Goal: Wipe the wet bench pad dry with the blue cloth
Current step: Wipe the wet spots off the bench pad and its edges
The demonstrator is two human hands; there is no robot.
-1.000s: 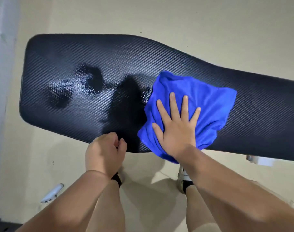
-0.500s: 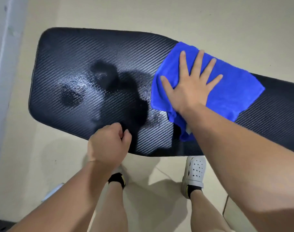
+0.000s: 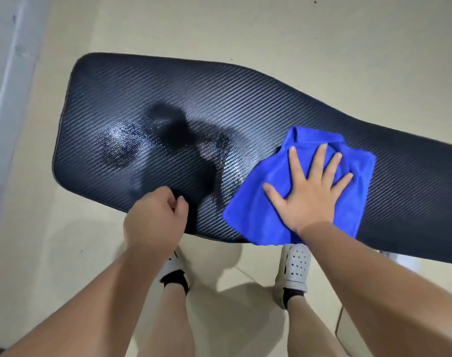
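The right grip lies flat and spread, fingers wide, pressing the blue cloth onto the near edge of the bench pad without clasping it. The wet patch lies to its left, along the pad's long axis. The left grip, curled shut on nothing visible, rests nearer that patch.

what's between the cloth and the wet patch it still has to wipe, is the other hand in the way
Nothing lies on the bench pad between the blue cloth and the wet patch to its left. The left hand rests in a fist at the pad's near edge, below the patch, so it blocks only that lower strip.
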